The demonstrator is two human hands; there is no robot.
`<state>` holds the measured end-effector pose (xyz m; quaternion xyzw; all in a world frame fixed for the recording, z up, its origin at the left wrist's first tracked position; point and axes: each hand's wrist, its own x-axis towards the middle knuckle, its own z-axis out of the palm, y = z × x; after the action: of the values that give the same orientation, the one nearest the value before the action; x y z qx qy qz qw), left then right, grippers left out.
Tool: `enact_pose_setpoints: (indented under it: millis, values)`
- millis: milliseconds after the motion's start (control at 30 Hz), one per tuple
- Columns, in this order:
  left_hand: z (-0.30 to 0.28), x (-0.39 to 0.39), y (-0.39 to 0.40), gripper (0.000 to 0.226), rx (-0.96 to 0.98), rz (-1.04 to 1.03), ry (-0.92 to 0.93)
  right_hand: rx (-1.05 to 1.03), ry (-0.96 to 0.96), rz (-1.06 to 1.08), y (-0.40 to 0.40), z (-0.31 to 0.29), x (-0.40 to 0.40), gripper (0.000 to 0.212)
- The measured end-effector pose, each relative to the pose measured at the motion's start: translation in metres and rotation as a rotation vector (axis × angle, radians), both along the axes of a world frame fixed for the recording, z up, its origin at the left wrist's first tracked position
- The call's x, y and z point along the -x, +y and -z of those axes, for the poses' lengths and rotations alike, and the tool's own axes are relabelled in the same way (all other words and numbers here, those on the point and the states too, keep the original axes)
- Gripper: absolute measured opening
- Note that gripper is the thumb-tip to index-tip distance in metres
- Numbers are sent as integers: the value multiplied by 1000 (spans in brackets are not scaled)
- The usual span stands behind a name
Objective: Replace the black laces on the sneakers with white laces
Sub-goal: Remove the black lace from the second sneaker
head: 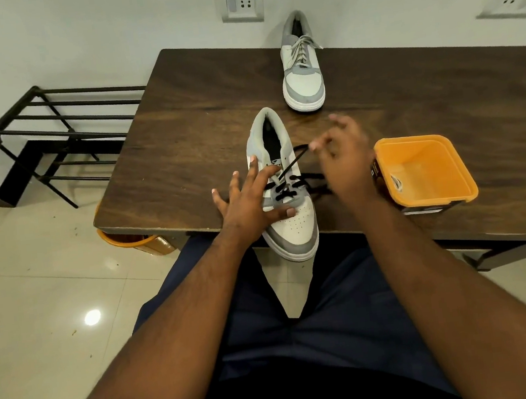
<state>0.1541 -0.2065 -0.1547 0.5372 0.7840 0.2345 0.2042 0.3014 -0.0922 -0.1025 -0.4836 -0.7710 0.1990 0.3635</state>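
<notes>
A grey and white sneaker (pixel 294 225) lies at the table's front edge, toe towards me and hanging over the edge. Black lace (pixel 289 185) still crosses its lower eyelets. My left hand (pixel 248 201) rests flat on the sneaker's left side with fingers spread and the thumb on the toe box. My right hand (pixel 344 160) is raised just right of the shoe and pinches a loose end of the black lace, which runs taut up from the eyelets. A second sneaker (pixel 302 73) with white laces stands at the back of the table.
An orange plastic tub (pixel 425 171) sits on the dark wooden table (pixel 182 136) right of my right hand. A black metal rack (pixel 60 130) stands on the floor to the left. An orange bin (pixel 129 242) shows under the table's left corner.
</notes>
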Motion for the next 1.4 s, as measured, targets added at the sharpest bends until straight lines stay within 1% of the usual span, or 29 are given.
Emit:
enact_pose_setpoints:
  millis: [33, 67, 100, 133, 200, 233, 267, 333, 367, 400, 433, 533, 667, 733, 767, 833, 900, 933, 967, 1000, 1067, 1167, 1200, 1333, 1400]
  values:
    - [0, 0, 0, 84, -2, 0, -4, 19, 187, 118, 9, -7, -6, 12]
    - [0, 1, 0, 84, -2, 0, -5, 50, 322, 218, 16, -13, -12, 12]
    - [1, 1, 0, 84, -1, -1, -5, 74, 376, 288, 23, -18, -17, 11]
    - [1, 2, 0, 84, 0, 0, -6, 91, 355, 319, 26, -21, -20, 12]
    - [2, 1, 0, 84, 2, 5, -7, 95, 229, 262, 21, -22, -16, 28]
    - [2, 1, 1, 84, 3, 6, -6, 64, 137, 174, 14, -19, -12, 36]
    - [2, 1, 1, 84, 5, 4, -1, 25, 17, 59, 6, -16, -6, 39]
    - [1, 0, 2, 86, 7, -3, 22, -18, -275, -193, -8, -5, 7, 34]
    - [1, 0, 2, 87, 6, -5, 33, -20, -401, -283, -13, 0, 13, 30]
    - [1, -1, 1, 88, 9, -7, 40, -25, -476, -331, -17, 4, 16, 28]
    - [0, -1, 1, 88, 11, -7, 45, -36, -509, -343, -18, 6, 18, 25]
    - [-1, -1, 0, 88, 18, -10, 53, -72, -512, -310, -18, 13, 19, 16]
    - [-1, -2, 0, 86, 13, -7, 27, -82, -530, -311, -16, 11, 13, 19]
    - [-1, -1, -1, 84, 9, -8, 14, -141, -482, -250, -10, 7, 7, 18]
    - [-1, 0, -1, 82, 6, -7, 8, -170, -431, -182, -4, 3, 3, 19]
    - [1, 1, 0, 79, 1, -7, -15, -182, -238, -17, 17, -9, -7, 23]
    - [1, 1, 0, 77, -4, -4, -25, -218, 29, 146, 45, -30, -19, 25]
    - [0, 1, 0, 77, -5, -2, -26, -205, 120, 195, 58, -42, -25, 23]
    - [-1, 1, -1, 76, -1, 2, -28, -154, 162, 217, 71, -51, -29, 21]
    - [-3, 1, 0, 75, 9, 10, -22, -87, 153, 213, 80, -58, -30, 20]
    - [-6, 1, 2, 68, 31, 17, 10, 12, 66, 170, 88, -59, -27, 22]
    - [-17, -3, 7, 43, 23, -41, 24, 103, -53, 135, 70, -40, -20, 33]
    - [-22, -5, 10, 39, 14, -67, 31, 112, -74, 117, 57, -31, -18, 34]
    - [-35, -15, 19, 37, -13, -167, 53, 152, 14, -85, -10, 11, -6, 28]
    - [-41, -18, 24, 29, 8, -195, 44, 210, 62, -150, -38, 29, -2, 32]
